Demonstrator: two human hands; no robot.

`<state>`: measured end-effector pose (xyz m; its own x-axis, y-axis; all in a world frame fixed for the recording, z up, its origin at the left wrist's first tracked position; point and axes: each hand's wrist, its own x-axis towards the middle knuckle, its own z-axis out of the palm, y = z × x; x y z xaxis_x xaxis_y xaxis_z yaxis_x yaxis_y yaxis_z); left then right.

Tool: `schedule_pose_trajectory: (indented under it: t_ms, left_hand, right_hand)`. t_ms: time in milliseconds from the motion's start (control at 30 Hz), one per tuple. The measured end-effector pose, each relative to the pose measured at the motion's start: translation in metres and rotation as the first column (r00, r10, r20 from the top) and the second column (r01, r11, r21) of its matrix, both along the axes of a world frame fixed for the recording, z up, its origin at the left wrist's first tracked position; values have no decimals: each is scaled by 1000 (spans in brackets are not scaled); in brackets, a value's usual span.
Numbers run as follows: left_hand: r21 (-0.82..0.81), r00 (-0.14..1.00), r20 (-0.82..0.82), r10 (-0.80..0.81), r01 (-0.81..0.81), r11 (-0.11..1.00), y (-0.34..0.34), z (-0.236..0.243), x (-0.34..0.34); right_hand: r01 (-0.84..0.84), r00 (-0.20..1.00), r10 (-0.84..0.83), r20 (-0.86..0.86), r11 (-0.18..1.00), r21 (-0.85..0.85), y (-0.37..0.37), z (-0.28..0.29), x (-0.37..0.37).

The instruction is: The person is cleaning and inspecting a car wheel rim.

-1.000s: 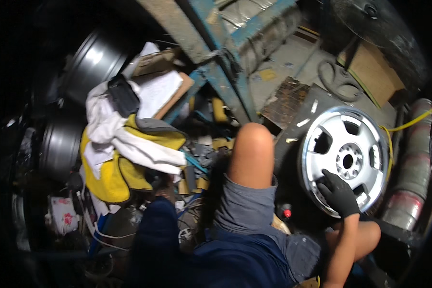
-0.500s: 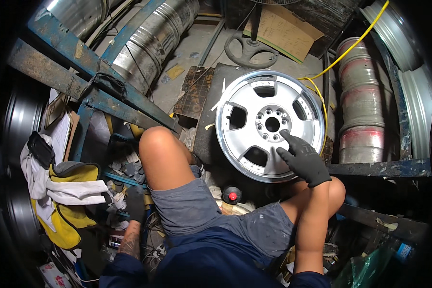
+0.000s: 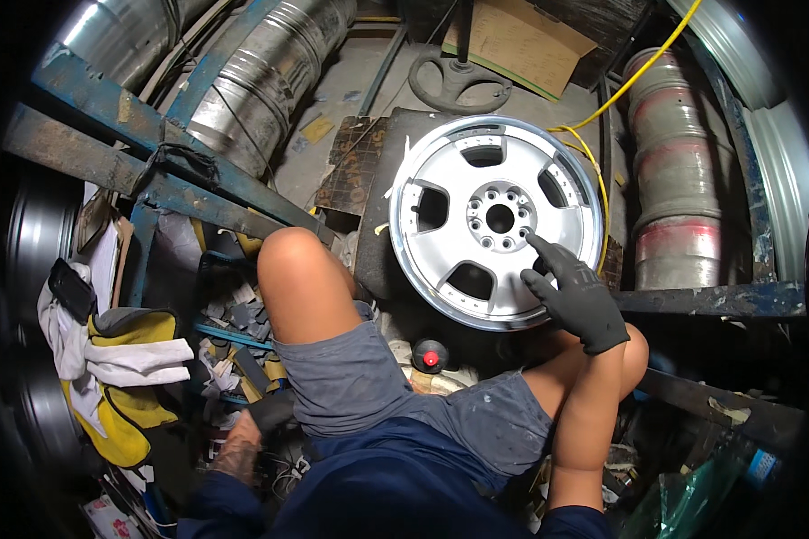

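A silver alloy wheel [image 3: 476,278] with a polished lip lies face up on a dark padded stand in front of me. My right hand [image 3: 580,296], in a dark grey glove, rests over its near right side. The thumb and index finger are apart, and the index fingertip reaches close to the bolt holes. My left hand [image 3: 270,410], also gloved, is low beside my left thigh, near a blue crate [image 3: 234,334] of small sanding pads and scraps. Its fingers are dark and hard to make out. Between my legs stands a dark bottle with a red cap [image 3: 431,358].
Yellow and white cloths [image 3: 121,359] hang at the left below a blue metal frame [image 3: 153,117]. Stacked metal rims [image 3: 676,171] stand at the right, with a yellow hose [image 3: 638,76] nearby. A fan's round base [image 3: 458,85] and a cardboard sheet [image 3: 526,49] are at the back.
My left hand has moved down and toward my thigh, away from the crate. My right hand stays at the wheel with fingers spread. The whole view has shifted slightly.
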<state>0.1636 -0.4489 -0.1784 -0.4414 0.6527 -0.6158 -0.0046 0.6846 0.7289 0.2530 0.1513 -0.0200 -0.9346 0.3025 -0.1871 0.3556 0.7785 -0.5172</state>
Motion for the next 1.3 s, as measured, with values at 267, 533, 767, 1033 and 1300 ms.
schedule_pose_trajectory:
  t_ms: [267,533,767,1033,1300]
  left_hand:
    - [491,761,499,415,-642,589,40,170,-96]
    - [370,973,-159,-169,218,903,327,204,-112]
    - [335,950,-24,-310,300,893,385,204,-165]
    - [330,893,125,-432,373,867,437,169,-190]
    - [453,909,-118,-399,407,793,435,170,-190]
  right_hand:
    - [-39,996,25,-91,988,-152,-18,1,-9]
    - [-67,995,-37,-92,431,-900,-53,11,-47]
    - [16,937,-313,-157,485,-874,-38,-4,-59]
    - [91,862,-271,-429,914,-394,-41,-17,-75]
    - [60,863,-222,-454,937,-344,-46,-20,-88]
